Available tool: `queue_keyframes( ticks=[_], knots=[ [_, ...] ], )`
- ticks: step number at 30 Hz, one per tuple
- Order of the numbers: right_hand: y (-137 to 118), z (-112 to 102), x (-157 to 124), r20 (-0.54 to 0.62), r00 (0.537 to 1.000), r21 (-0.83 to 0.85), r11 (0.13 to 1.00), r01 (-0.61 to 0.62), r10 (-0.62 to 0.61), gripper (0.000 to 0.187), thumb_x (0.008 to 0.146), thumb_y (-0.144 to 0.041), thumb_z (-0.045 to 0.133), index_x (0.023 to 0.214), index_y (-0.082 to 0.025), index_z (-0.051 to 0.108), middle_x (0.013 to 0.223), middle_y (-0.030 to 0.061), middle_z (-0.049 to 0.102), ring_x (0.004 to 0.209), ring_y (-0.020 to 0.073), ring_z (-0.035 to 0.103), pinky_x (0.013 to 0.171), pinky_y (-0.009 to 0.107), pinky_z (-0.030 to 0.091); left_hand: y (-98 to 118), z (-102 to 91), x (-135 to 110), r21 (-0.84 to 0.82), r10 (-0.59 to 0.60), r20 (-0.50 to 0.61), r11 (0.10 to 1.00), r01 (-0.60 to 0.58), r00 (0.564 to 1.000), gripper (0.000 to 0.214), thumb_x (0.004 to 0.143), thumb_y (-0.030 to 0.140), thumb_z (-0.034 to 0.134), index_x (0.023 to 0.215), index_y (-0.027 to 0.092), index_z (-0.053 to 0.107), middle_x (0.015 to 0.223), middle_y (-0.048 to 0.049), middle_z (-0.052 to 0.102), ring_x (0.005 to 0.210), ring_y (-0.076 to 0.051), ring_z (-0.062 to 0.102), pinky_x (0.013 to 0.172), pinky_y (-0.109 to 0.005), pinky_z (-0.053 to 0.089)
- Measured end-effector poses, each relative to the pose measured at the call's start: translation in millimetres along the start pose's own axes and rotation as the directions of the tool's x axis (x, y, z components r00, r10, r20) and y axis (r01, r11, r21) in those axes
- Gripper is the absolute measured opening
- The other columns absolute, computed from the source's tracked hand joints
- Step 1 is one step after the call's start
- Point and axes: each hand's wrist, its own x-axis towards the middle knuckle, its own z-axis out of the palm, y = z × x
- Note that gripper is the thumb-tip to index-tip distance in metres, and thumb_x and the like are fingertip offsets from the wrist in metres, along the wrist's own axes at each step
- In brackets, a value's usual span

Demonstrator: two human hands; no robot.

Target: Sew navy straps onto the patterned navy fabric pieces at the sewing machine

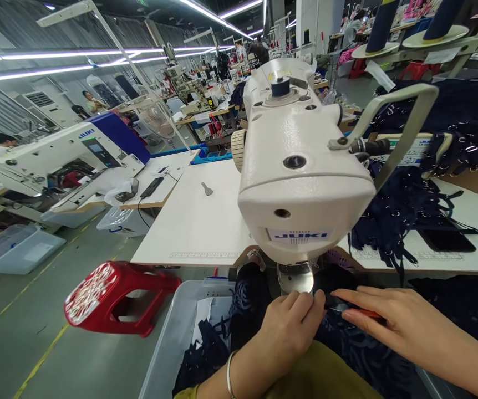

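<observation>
Just below the needle end of a white JUKI sewing machine (305, 188), both my hands are close together. My left hand (289, 327) is closed, its fingertips pinched on something dark that I cannot make out. My right hand (388, 316) grips thread snips (339, 306) with an orange handle, their metal end pointing left at my left fingertips. A shiny round metal part (295, 277) of the machine sits right above my left fingers. Dark patterned cloth (347, 343) lies below my hands, over the lap.
Navy straps with metal rings (388, 205) are heaped on the white table (197, 221) at right, beside a black phone (447, 240). A clear bin (164, 343) with navy pieces stands lower left, near a red stool (118, 299). Another JUKI machine (64, 155) is further left.
</observation>
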Motion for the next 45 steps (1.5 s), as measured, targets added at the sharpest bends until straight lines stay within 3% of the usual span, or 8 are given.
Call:
queue_keyframes(
  ticks=[4, 14, 22, 27, 32, 35, 39, 45],
  knots=[
    [2, 6, -4, 0.144, 0.989, -0.042, 0.999, -0.028, 0.034, 0.038, 0.099, -0.047, 0.038, 0.131, -0.038, 0.057, 0.120, -0.0036, 0.069, 0.101, 0.0216, 0.070, 0.078, 0.035, 0.061, 2, 1.4, 0, 0.003, -0.003, -0.023, 1.000, 0.003, 1.000, 0.025, 0.095, 0.016, 0.055, 0.119, 0.007, 0.055, 0.080, -0.0024, 0.062, 0.064, -0.014, 0.057, 0.050, -0.027, 0.042],
    [11, 9, -9, 0.161, 0.986, -0.084, 0.996, -0.038, 0.052, 0.040, 0.098, -0.051, 0.038, 0.131, -0.038, 0.058, 0.122, -0.0041, 0.068, 0.108, 0.0262, 0.067, 0.083, 0.042, 0.060, 3, 4.6, -6, 0.032, 0.016, 0.059, 0.999, -0.018, 0.998, 0.033, 0.093, 0.013, 0.056, 0.125, 0.006, 0.052, 0.084, -0.0032, 0.063, 0.067, -0.015, 0.057, 0.052, -0.028, 0.042],
    [2, 16, -9, 0.099, 0.992, -0.021, 0.996, -0.082, 0.083, 0.039, 0.099, -0.049, 0.037, 0.128, -0.036, 0.060, 0.118, -0.0010, 0.070, 0.096, 0.0225, 0.072, 0.072, 0.033, 0.061, 3, 2.9, 1, 0.018, -0.017, -0.014, 1.000, 0.017, 1.000, 0.022, 0.096, 0.014, 0.051, 0.116, 0.005, 0.055, 0.080, -0.0030, 0.062, 0.064, -0.014, 0.057, 0.049, -0.027, 0.042],
    [-4, 28, -7, 0.040, 0.982, 0.053, 0.981, -0.185, 0.183, 0.041, 0.099, -0.049, 0.036, 0.128, -0.032, 0.060, 0.113, 0.0002, 0.072, 0.087, 0.0203, 0.073, 0.066, 0.030, 0.061, 8, -1.0, 6, -0.046, -0.065, 0.005, 0.997, 0.065, 0.998, 0.015, 0.099, 0.021, 0.046, 0.101, 0.012, 0.058, 0.074, -0.0009, 0.058, 0.061, -0.014, 0.057, 0.048, -0.026, 0.043],
    [5, 30, -12, -0.032, 0.950, 0.121, 0.944, -0.306, 0.312, 0.041, 0.096, -0.053, 0.042, 0.127, -0.033, 0.061, 0.124, -0.0035, 0.067, 0.109, 0.0220, 0.067, 0.086, 0.033, 0.058, 11, -3.9, 8, -0.108, -0.186, 0.007, 0.977, 0.185, 0.983, 0.019, 0.101, 0.026, 0.039, 0.097, 0.018, 0.056, 0.075, 0.0010, 0.058, 0.055, -0.012, 0.058, 0.047, -0.025, 0.044],
    [8, 21, -15, 0.000, 0.964, 0.127, 0.956, -0.263, 0.265, 0.039, 0.095, -0.051, 0.045, 0.126, -0.036, 0.062, 0.123, -0.0053, 0.068, 0.109, 0.0213, 0.067, 0.089, 0.031, 0.057, 10, -3.3, 6, -0.108, -0.182, 0.015, 0.977, 0.182, 0.983, 0.017, 0.101, 0.026, 0.040, 0.102, 0.018, 0.055, 0.077, 0.0008, 0.059, 0.057, -0.012, 0.059, 0.049, -0.024, 0.045],
    [2, 8, -14, 0.073, 0.986, 0.089, 0.984, -0.156, 0.150, 0.037, 0.096, -0.049, 0.044, 0.126, -0.036, 0.063, 0.120, -0.0046, 0.070, 0.100, 0.0208, 0.070, 0.082, 0.030, 0.060, 10, -0.5, 2, -0.111, -0.170, 0.063, 0.978, 0.176, 0.983, 0.016, 0.101, 0.026, 0.043, 0.108, 0.018, 0.054, 0.081, 0.0000, 0.060, 0.061, -0.013, 0.061, 0.051, -0.025, 0.047],
    [-1, 4, -10, 0.114, 0.987, 0.055, 0.991, -0.123, 0.116, 0.041, 0.097, -0.050, 0.042, 0.125, -0.032, 0.064, 0.117, -0.0004, 0.071, 0.098, 0.0236, 0.071, 0.080, 0.034, 0.060, 9, 1.7, -1, -0.114, -0.169, 0.093, 0.977, 0.179, 0.981, 0.016, 0.101, 0.026, 0.043, 0.111, 0.018, 0.054, 0.083, -0.0008, 0.062, 0.063, -0.014, 0.061, 0.053, -0.025, 0.049]
  ],
)
